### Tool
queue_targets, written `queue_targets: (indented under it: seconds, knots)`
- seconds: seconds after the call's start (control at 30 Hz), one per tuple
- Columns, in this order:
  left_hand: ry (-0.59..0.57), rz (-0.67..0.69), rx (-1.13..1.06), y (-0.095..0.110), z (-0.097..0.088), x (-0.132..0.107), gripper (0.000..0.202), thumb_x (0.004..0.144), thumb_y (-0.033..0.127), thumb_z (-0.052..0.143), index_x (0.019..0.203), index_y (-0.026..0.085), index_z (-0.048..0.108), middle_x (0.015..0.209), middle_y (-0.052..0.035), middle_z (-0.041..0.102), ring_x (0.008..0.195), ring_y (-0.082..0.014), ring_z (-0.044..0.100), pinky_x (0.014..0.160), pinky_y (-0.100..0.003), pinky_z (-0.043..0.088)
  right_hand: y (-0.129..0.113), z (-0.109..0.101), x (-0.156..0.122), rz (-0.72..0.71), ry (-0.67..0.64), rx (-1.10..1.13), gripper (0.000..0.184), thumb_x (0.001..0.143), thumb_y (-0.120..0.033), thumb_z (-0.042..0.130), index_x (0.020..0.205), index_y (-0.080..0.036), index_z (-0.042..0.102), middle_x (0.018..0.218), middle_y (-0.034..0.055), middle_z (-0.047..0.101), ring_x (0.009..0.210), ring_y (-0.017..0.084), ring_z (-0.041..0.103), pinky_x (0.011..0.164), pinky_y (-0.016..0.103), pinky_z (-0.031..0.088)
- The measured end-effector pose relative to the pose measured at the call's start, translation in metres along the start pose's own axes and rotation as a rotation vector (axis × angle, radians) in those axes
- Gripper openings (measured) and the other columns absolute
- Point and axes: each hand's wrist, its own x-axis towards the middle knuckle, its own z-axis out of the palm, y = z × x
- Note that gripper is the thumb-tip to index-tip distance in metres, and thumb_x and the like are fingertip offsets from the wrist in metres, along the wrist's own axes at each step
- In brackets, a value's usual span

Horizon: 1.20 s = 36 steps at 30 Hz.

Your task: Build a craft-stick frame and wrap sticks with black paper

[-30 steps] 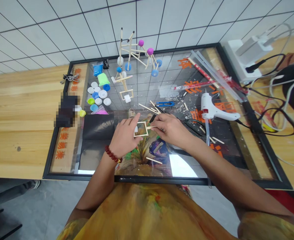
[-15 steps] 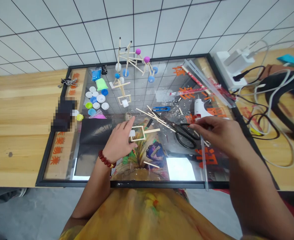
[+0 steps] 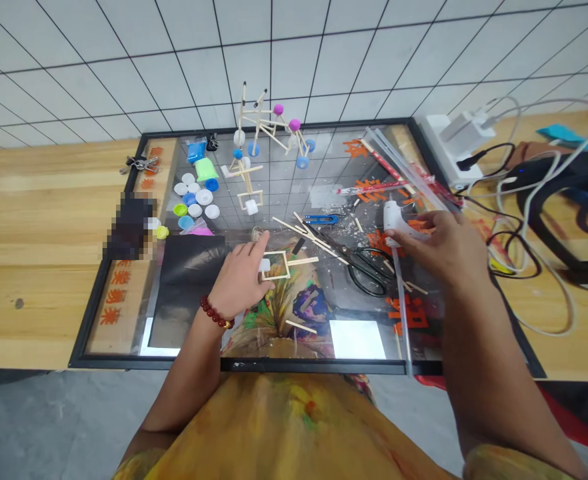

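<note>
Left fingers (image 3: 257, 248): spread apart, with the tips just beside a small square frame of craft sticks (image 3: 277, 265); the palm hides part of a white block (image 3: 265, 265) at the frame's edge, and no clear grip shows.
Right fingers (image 3: 409, 235): curved against a white hot glue gun (image 3: 395, 219); whether they are clamped on it is hard to make out.
Glue stick: a long clear rod (image 3: 401, 300) runs from the gun toward the near edge of the glass-topped board (image 3: 274, 365).
Left wrist: red bead bracelet (image 3: 215, 313).
Nearby: black-handled scissors (image 3: 369, 271) lie between the hands, with loose wooden sticks (image 3: 299, 227) by their blades.
Farther back: blue snips (image 3: 321, 219), bottle caps (image 3: 194, 197), and stick models on cap wheels (image 3: 269, 127).
Left side: a pixelated object (image 3: 129, 227) is impossible to identify, overlapping the frame beside the bench (image 3: 39, 200).
</note>
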Motion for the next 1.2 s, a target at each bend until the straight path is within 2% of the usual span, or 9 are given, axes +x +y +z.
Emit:
queue_targets:
  seconds: [0.17, 0.3, 0.4, 0.6, 0.83, 0.9, 0.97, 1.07, 1.2]
  knots:
    - [-0.001, 0.001, 0.021, 0.001, 0.002, 0.001, 0.097, 0.075, 0.031, 0.076, 0.156, 0.02, 0.025, 0.136, -0.0143, 0.058, 0.126, -0.0354, 0.052, 0.106, -0.05, 0.043, 0.015, -0.001, -0.008, 0.025, 0.072, 0.191, 0.036, 0.075, -0.048, 0.071, 0.094, -0.018, 0.069, 0.078, 0.0063, 0.063, 0.07, 0.019, 0.056, 0.068, 0.034, 0.042]
    - [0.007, 0.005, 0.012, 0.001, 0.005, 0.001, 0.094, 0.076, 0.031, 0.075, 0.155, 0.02, 0.026, 0.135, -0.0139, 0.059, 0.126, -0.0342, 0.052, 0.106, -0.05, 0.043, 0.019, -0.002, -0.017, 0.018, 0.223, 0.251, 0.028, 0.073, -0.04, 0.071, 0.09, -0.018, 0.071, 0.077, 0.0055, 0.065, 0.066, 0.018, 0.056, 0.068, 0.033, 0.043]
    - [0.019, 0.004, 0.017, 0.002, 0.005, 0.001, 0.09, 0.078, 0.029, 0.072, 0.155, 0.02, 0.027, 0.134, -0.0131, 0.061, 0.125, -0.0341, 0.053, 0.106, -0.05, 0.043, 0.018, -0.001, -0.021, 0.01, 0.25, 0.261, 0.027, 0.074, -0.04, 0.07, 0.089, -0.018, 0.073, 0.076, 0.0052, 0.065, 0.065, 0.017, 0.056, 0.067, 0.032, 0.043]
    - [0.016, -0.002, 0.028, 0.003, 0.005, 0.001, 0.089, 0.079, 0.028, 0.071, 0.155, 0.018, 0.027, 0.133, -0.0134, 0.062, 0.123, -0.034, 0.054, 0.106, -0.05, 0.044, 0.019, 0.002, -0.023, 0.029, 0.181, 0.264, 0.031, 0.077, -0.042, 0.069, 0.093, -0.016, 0.074, 0.077, 0.0073, 0.066, 0.065, 0.017, 0.055, 0.063, 0.032, 0.042]
    - [-0.015, -0.006, 0.048, 0.003, 0.002, 0.001, 0.09, 0.081, 0.033, 0.07, 0.156, 0.016, 0.025, 0.135, -0.0153, 0.061, 0.126, -0.035, 0.053, 0.106, -0.051, 0.044, 0.03, 0.005, -0.027, 0.033, 0.216, 0.35, 0.035, 0.074, -0.049, 0.066, 0.089, -0.018, 0.073, 0.068, 0.0024, 0.064, 0.059, 0.016, 0.056, 0.062, 0.031, 0.046]
    - [-0.007, 0.004, 0.052, 0.003, 0.002, 0.001, 0.09, 0.081, 0.032, 0.07, 0.156, 0.016, 0.024, 0.135, -0.015, 0.061, 0.126, -0.0348, 0.053, 0.106, -0.052, 0.044, 0.034, 0.003, -0.027, -0.034, 0.225, 0.27, 0.032, 0.076, -0.045, 0.063, 0.09, -0.018, 0.073, 0.073, 0.0052, 0.068, 0.066, 0.02, 0.061, 0.068, 0.033, 0.05]
    - [-0.003, 0.014, 0.053, 0.003, 0.003, 0.001, 0.091, 0.081, 0.032, 0.071, 0.157, 0.016, 0.022, 0.135, -0.0148, 0.06, 0.127, -0.0345, 0.053, 0.107, -0.051, 0.044, 0.039, 0.0, -0.023, -0.184, 0.226, 0.146, 0.031, 0.077, -0.033, 0.057, 0.099, -0.017, 0.073, 0.091, 0.011, 0.073, 0.084, 0.025, 0.067, 0.079, 0.038, 0.052]
    - [-0.006, 0.016, 0.061, 0.002, 0.004, 0.0, 0.091, 0.08, 0.031, 0.071, 0.156, 0.017, 0.023, 0.136, -0.0145, 0.06, 0.127, -0.0342, 0.052, 0.108, -0.051, 0.044, 0.043, 0.0, -0.013, -0.395, 0.132, 0.0, 0.047, 0.075, -0.022, 0.052, 0.118, -0.014, 0.068, 0.12, 0.0162, 0.07, 0.111, 0.031, 0.064, 0.094, 0.042, 0.049]
    - [-0.013, 0.007, 0.073, 0.003, 0.003, 0.0, 0.091, 0.081, 0.032, 0.071, 0.156, 0.016, 0.023, 0.137, -0.0148, 0.059, 0.128, -0.0342, 0.052, 0.108, -0.05, 0.044, 0.042, 0.008, 0.004, -0.413, 0.009, -0.144, 0.045, 0.08, -0.027, 0.054, 0.121, -0.013, 0.067, 0.123, 0.0171, 0.067, 0.108, 0.031, 0.063, 0.09, 0.04, 0.049]
